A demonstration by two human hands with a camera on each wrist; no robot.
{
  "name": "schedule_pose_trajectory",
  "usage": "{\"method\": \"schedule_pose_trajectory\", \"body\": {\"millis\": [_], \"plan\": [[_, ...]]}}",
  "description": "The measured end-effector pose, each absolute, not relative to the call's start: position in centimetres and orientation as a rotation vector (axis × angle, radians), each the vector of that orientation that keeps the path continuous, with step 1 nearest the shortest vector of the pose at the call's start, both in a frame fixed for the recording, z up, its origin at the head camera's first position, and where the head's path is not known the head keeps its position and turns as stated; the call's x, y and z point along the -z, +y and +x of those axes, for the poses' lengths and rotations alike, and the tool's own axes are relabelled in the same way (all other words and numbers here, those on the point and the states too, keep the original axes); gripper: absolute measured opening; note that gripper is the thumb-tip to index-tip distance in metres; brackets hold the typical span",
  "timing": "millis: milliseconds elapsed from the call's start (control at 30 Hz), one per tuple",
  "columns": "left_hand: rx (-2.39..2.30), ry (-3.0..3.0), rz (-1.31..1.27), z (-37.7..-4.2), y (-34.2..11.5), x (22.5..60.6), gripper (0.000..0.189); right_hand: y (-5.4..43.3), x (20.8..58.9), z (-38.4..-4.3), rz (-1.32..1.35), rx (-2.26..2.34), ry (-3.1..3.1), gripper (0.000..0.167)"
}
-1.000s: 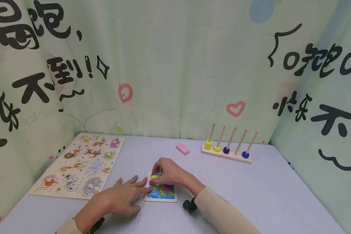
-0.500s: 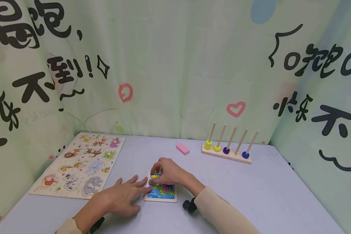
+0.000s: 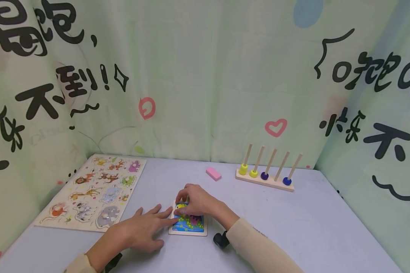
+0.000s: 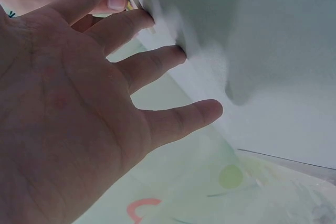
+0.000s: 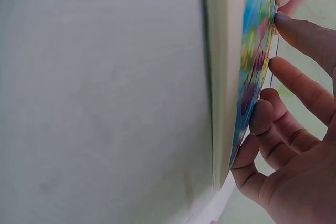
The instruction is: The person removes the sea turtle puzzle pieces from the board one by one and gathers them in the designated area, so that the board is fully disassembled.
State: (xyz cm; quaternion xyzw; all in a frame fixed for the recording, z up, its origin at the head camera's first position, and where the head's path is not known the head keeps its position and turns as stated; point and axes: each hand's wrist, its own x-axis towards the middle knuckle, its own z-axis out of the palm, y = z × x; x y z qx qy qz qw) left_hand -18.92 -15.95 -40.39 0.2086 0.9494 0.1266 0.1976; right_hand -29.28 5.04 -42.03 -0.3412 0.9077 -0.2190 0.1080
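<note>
A small wooden jigsaw puzzle (image 3: 191,227) with a bright blue, yellow and purple picture lies in its pale frame at the front middle of the table. My left hand (image 3: 141,232) spreads its straight fingers beside it, the index fingertip touching the puzzle's left side. Over the upper part, my right hand (image 3: 199,201) rests its thumb and bent fingertips on the picture. The right wrist view shows these fingertips along the puzzle face (image 5: 256,51), with no separate piece visible between them. Part of the picture is hidden under the right hand.
A large wooden animal puzzle board (image 3: 123,197) lies at the left. Behind the small puzzle sits a pink block (image 3: 213,174). At the back right stands a peg stand (image 3: 264,182) with yellow, purple and blue beads. Printed curtains (image 3: 205,76) surround the table.
</note>
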Motion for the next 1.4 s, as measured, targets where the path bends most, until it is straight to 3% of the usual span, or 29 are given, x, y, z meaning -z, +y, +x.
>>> {"method": "schedule_pose_trajectory", "body": {"millis": [1400], "plan": [[-0.364,2.662,0.594,-18.87,-15.95,40.44,0.068,4.90,42.12,-29.55,-0.994,0.687,2.594,0.025]]}}
